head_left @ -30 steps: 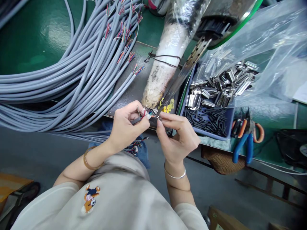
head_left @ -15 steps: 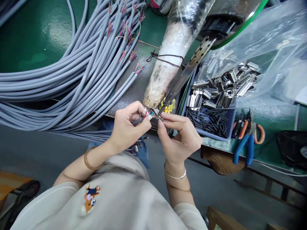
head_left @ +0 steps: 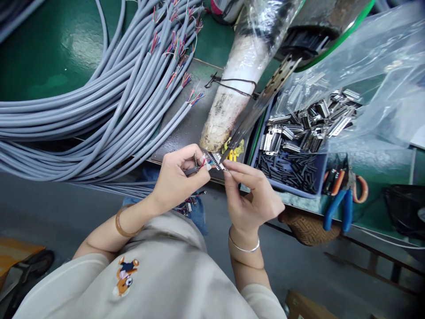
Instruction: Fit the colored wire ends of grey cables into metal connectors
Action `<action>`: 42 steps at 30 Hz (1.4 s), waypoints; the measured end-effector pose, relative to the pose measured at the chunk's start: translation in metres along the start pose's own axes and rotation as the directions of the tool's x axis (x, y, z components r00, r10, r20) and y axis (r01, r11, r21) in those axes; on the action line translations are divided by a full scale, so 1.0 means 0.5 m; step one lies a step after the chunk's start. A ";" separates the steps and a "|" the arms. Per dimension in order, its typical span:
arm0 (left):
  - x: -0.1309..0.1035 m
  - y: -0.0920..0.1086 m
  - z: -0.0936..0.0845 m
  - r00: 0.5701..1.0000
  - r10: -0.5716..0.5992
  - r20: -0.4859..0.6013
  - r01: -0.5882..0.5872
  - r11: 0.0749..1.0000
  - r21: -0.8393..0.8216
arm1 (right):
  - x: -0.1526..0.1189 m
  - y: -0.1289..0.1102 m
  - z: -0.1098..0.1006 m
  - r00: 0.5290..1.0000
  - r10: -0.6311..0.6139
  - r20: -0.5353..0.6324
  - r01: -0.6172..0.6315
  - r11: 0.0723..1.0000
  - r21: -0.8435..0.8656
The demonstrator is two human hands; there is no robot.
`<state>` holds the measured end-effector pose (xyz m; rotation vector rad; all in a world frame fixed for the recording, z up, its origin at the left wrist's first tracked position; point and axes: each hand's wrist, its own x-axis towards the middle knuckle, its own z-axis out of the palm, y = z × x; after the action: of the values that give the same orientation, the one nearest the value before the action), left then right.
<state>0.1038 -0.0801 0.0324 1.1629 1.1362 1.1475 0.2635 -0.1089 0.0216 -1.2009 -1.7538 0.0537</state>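
Observation:
My left hand (head_left: 181, 173) is closed in a pinch on a grey cable, its stripped coloured wires (head_left: 210, 164) fanning out past the fingertips. Those wires reach a small metal multi-pin connector (head_left: 218, 160). The thumb and fingertips of my right hand (head_left: 250, 190) are pressed together at the connector's right end, partly hiding it. Just above the fingertips, the dark tip of a soldering iron (head_left: 237, 135) points down at the connector. Beside it is the blunt end of a white, scorched, plastic-wrapped tube (head_left: 221, 110), tied with dark wire.
A large bundle of grey cables (head_left: 83, 106) with stripped ends covers the left of the bench. To the right, a blue bin (head_left: 292, 186) holds metal connectors (head_left: 307, 122) and black sleeves (head_left: 288, 170). Blue-handled pliers (head_left: 338, 199) lie beyond it, near the bench edge.
My right hand has shifted slightly right and down, its fingertips still near the connector. The left hand keeps its pinch almost in place. The view has moved a little.

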 end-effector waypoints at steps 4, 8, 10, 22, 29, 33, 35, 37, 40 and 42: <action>-0.005 -0.004 0.000 1.000 -0.016 0.010 0.016 1.000 -0.014 | -0.005 0.016 -0.011 0.944 -0.025 -0.328 0.055 0.995 0.082; -0.011 -0.005 -0.003 0.999 -0.020 0.028 0.021 0.999 -0.032 | -0.008 0.019 -0.018 0.887 0.040 -0.460 0.008 0.995 0.103; -0.015 -0.007 -0.005 0.999 -0.025 0.045 0.027 0.999 -0.047 | -0.016 0.015 -0.018 0.941 0.089 -0.327 -0.074 0.996 0.057; -0.012 0.000 -0.002 0.995 0.087 0.038 -0.086 0.996 -0.038 | -0.017 -0.011 0.002 0.997 0.068 0.028 -0.070 0.997 0.039; -0.006 0.003 0.001 0.996 0.093 0.012 -0.093 0.995 0.020 | -0.008 -0.006 0.006 0.996 0.085 -0.004 -0.084 0.994 0.065; -0.004 0.003 0.002 0.995 0.100 0.015 -0.101 0.993 0.057 | -0.006 -0.003 0.009 0.998 0.069 -0.009 -0.068 0.996 0.056; -0.003 0.004 0.002 0.994 0.107 0.013 -0.108 0.991 0.079 | -0.003 -0.002 0.010 0.998 0.055 -0.012 -0.054 0.997 0.050; -0.003 0.006 0.002 0.992 0.125 0.008 -0.125 0.988 0.092 | 0.002 -0.003 0.010 0.999 0.050 -0.017 -0.049 0.998 0.048; -0.002 0.008 0.001 0.987 0.159 0.010 -0.159 0.984 0.079 | 0.011 -0.006 0.007 0.999 0.042 -0.019 -0.042 0.999 0.026; -0.002 0.009 0.000 0.987 0.157 0.013 -0.158 0.986 0.059 | 0.016 -0.009 0.005 0.999 0.035 -0.012 -0.035 0.999 0.007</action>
<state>0.1036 -0.0807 0.0370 1.3223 1.0939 1.2342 0.2585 -0.1044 0.0280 -1.2246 -1.7211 0.0724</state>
